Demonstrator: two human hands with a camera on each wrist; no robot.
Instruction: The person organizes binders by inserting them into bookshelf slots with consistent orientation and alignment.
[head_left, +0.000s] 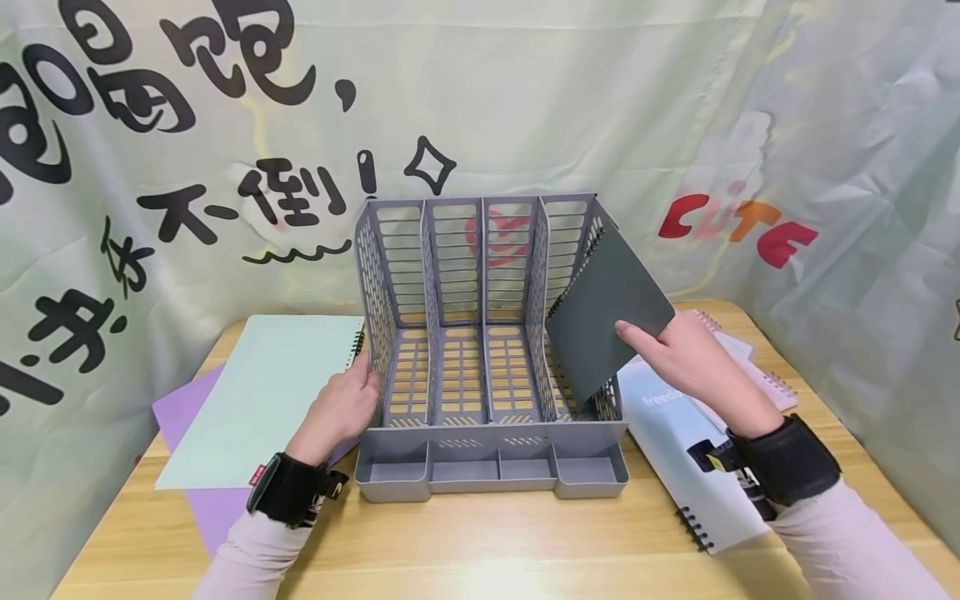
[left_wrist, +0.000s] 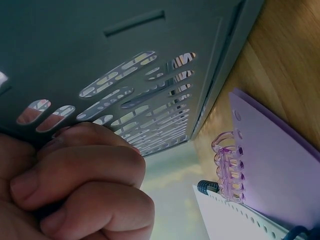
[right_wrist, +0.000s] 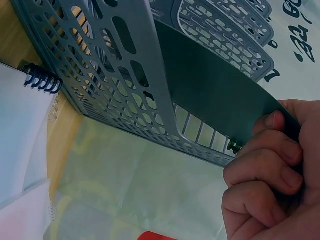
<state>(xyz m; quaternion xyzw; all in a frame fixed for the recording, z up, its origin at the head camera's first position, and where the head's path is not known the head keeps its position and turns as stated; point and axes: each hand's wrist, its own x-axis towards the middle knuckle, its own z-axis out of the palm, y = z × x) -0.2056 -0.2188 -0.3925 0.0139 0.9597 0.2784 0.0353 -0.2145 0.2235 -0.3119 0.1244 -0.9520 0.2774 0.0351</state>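
Grey notebook [head_left: 611,304]; curled fingers [right_wrist: 265,159], right wrist view only

The site is a study- or office-type desk corner; the type of building cannot be determined. The grey file rack [head_left: 491,434], with four upright bays and a front tray, stands on a wood-grain table [head_left: 420,550]. Left of the rack, a mint notebook [head_left: 262,392] overlies purple sheets [head_left: 206,510]; right of it lies a blue notebook [head_left: 675,425]. Printed cloth [head_left: 585,108] with black Chinese lettering [head_left: 296,192] hangs behind the rack and encloses both sides.
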